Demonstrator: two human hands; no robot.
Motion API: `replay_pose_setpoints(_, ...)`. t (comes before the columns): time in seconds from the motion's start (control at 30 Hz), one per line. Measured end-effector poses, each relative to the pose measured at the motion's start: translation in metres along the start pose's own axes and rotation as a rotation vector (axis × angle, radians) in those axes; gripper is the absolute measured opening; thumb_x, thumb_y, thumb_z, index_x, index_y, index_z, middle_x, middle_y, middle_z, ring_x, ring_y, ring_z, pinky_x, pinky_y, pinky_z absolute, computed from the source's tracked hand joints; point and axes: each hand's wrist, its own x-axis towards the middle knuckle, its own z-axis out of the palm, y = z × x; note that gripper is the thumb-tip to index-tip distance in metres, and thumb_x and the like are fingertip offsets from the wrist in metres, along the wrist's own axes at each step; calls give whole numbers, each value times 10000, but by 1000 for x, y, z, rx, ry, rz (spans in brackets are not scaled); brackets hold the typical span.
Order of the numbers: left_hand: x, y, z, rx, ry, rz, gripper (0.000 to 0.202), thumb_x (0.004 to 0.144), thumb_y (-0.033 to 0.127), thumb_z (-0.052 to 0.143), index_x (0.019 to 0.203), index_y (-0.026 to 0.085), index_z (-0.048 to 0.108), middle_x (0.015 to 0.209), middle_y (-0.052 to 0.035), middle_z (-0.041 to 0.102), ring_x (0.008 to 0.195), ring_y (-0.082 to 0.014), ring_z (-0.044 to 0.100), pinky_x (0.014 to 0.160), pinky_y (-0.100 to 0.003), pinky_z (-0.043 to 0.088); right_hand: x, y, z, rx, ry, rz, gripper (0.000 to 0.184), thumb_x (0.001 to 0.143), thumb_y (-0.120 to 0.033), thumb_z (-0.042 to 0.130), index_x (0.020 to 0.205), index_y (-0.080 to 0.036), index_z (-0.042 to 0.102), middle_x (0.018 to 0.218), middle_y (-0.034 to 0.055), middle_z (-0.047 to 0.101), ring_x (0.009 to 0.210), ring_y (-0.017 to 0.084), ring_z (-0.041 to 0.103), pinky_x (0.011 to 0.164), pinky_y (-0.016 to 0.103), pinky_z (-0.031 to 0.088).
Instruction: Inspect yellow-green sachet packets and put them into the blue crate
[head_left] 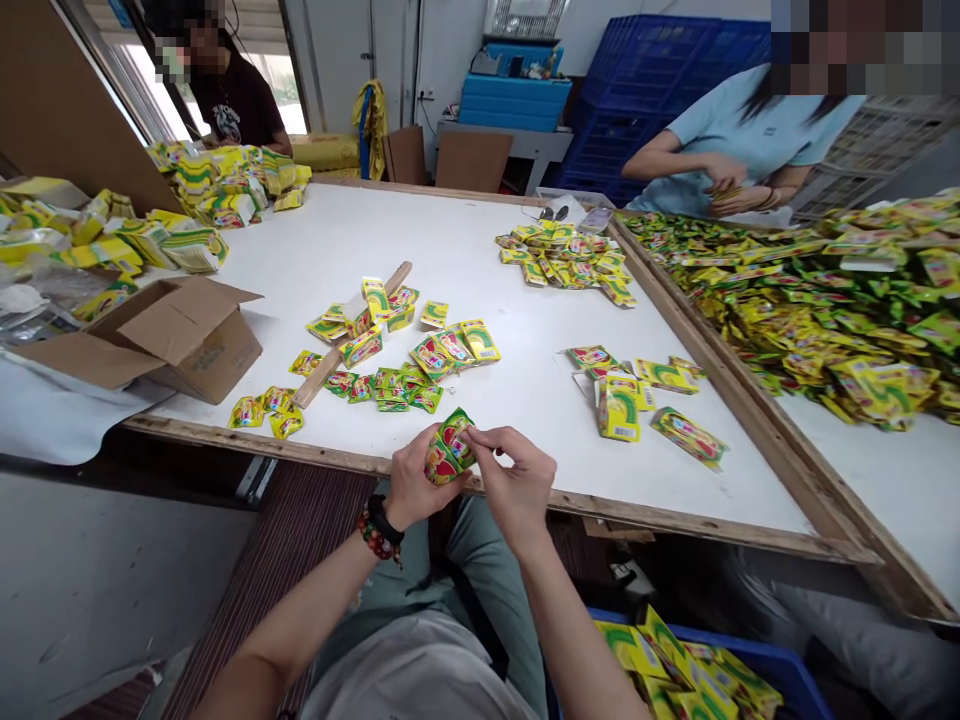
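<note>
Just above the table's front edge, my left hand [411, 482] is closed around small green sachets [444, 460] with red fruit pictures. My right hand [519, 480] pinches the upper right side of these sachets between thumb and fingertips. Beyond my hands lie several loose green sachets [394, 388]. Several yellow sachets [266, 405] are to their left, across a wooden strip [319, 378]. Yellow-green packs [454, 347] lie past the green ones. Farther right are a yellow box [619, 408] and a filled yellow-green pack [688, 437].
An open cardboard box [191, 340] stands at the left, near heaped yellow packs [225, 185]. Another pile [566, 255] lies at the back. Wooden rails [697, 345] border a large sachet heap [795, 300]. A blue crate [772, 665] sits below right. Two other people are across the table.
</note>
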Motion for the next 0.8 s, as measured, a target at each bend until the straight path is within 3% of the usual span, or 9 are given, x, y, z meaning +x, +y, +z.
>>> replay_pose_setpoints(0.13, 2, 2, -1, -49, 23, -72, 570, 720, 402, 679, 1214, 190, 493, 1056, -81, 707, 881, -208, 701, 779, -315, 581, -11, -2, 9, -206, -28, -201, 176, 875, -137, 572, 770, -216, 688, 721, 22, 712, 705, 180, 575, 688, 336, 448)
replay_pose_setpoints(0.3, -1, -1, 3, -21, 65, -51, 567, 711, 375, 679, 1216, 185, 503, 1091, -96, 703, 922, -220, 701, 805, -318, 578, -7, -9, 11, -440, -65, -195, 192, 868, -127, 573, 951, -237, 707, 909, 30, 751, 996, 264, 539, 834, 420, 324)
replay_pose_setpoints(0.4, -2, -3, 4, 12, 90, -39, 579, 736, 406, 659, 1237, 170, 491, 1108, -124, 697, 947, -238, 698, 812, -336, 576, -8, -9, 15, -391, -188, -154, 276, 890, -88, 488, 1007, -241, 685, 850, 12, 759, 1102, 266, 560, 943, 480, 229)
replay_pose_setpoints(0.5, -2, -3, 1, 32, 100, -27, 611, 745, 452, 661, 1255, 172, 475, 1119, -132, 692, 959, -246, 695, 818, -345, 573, -11, -9, 13, -251, -351, -63, 351, 934, -106, 391, 1129, -258, 639, 1016, 28, 747, 1120, 231, 593, 1026, 517, 163)
replay_pose_setpoints(0.57, -1, -2, 0, 37, 95, -26, 648, 754, 457, 664, 1297, 188, 435, 1156, -126, 674, 986, -241, 684, 827, -343, 567, -13, -8, 10, -151, -336, -40, 352, 947, -158, 387, 1190, -281, 610, 1170, 41, 697, 1189, 225, 562, 1070, 525, 151)
replay_pose_setpoints(0.63, 0, -2, 1, 34, 95, -5, 659, 770, 434, 661, 1327, 206, 391, 1197, -122, 646, 1018, -234, 668, 834, -340, 558, -14, -5, 9, -42, -188, 58, 398, 928, -241, 453, 1318, -282, 520, 1354, 66, 577, 1303, 240, 462, 1098, 514, 189)
replay_pose_setpoints(0.7, -1, -4, 4, 25, 96, 73, 579, 786, 387, 648, 1284, 227, 400, 1191, -108, 632, 1007, -222, 661, 812, -334, 551, -16, 1, 12, 133, -92, 285, 583, 870, -327, 547, 1429, -256, 395, 1454, 94, 467, 1319, 264, 442, 1072, 483, 312)
replay_pose_setpoints(0.8, -3, -6, 7, 16, 89, 202, 469, 793, 322, 617, 1200, 242, 399, 1196, -100, 598, 1004, -215, 646, 774, -326, 539, -19, 9, 20, 465, -242, 605, 649, 818, -399, 593, 1417, -203, 438, 1339, 112, 583, 1170, 287, 583, 972, 456, 461)
